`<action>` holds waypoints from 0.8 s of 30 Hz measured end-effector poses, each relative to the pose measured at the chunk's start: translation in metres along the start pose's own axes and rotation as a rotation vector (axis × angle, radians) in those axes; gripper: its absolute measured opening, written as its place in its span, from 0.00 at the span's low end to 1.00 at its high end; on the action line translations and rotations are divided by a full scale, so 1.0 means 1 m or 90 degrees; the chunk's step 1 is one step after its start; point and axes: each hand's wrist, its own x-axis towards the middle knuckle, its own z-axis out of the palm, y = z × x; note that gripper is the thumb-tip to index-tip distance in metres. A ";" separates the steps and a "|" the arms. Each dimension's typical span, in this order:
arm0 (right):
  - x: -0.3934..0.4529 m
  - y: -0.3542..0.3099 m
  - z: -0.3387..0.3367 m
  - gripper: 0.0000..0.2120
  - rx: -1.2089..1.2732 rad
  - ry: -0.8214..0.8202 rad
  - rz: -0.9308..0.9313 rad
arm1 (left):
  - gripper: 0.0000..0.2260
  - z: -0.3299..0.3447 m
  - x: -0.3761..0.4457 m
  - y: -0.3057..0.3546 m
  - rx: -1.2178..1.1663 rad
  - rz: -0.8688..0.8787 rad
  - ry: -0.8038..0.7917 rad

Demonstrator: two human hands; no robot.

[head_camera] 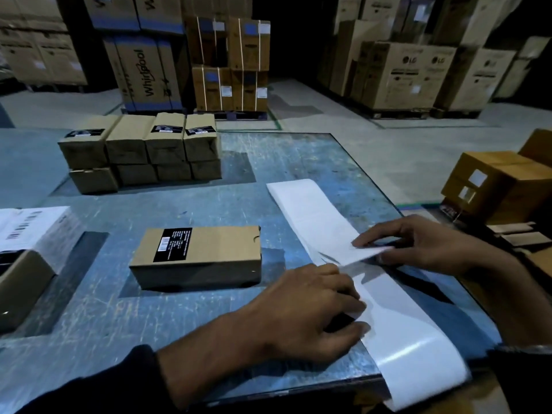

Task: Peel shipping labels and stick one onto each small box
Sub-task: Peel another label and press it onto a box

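Observation:
A long white label strip (310,210) runs from mid-table to the near right edge, where its glossy backing (418,354) hangs over. My left hand (310,309) presses flat on the backing, fingers spread. My right hand (424,243) pinches a white label (366,253) that is partly lifted off the strip. A small brown box (197,255) with a black printed sticker lies flat left of the strip. A stack of similar small boxes (140,150) stands at the far left of the table.
The blue scratched table (149,318) has its right edge just past the strip. A larger box with a barcode sheet (27,234) sits at the left edge. Brown cartons (501,189) stand to the right. Big appliance cartons fill the warehouse floor behind.

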 end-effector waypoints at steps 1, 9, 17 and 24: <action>0.000 -0.005 -0.004 0.17 0.015 0.021 -0.012 | 0.16 0.000 0.000 0.001 0.003 0.023 0.015; 0.052 -0.051 -0.049 0.17 0.202 0.220 -0.061 | 0.14 -0.015 0.036 -0.010 0.075 -0.266 0.057; 0.205 -0.055 -0.083 0.21 0.443 0.406 -0.032 | 0.34 0.018 0.054 -0.041 0.051 -0.386 -0.007; 0.310 -0.034 -0.103 0.24 0.252 0.458 0.019 | 0.35 0.028 0.050 -0.047 0.096 -0.364 0.060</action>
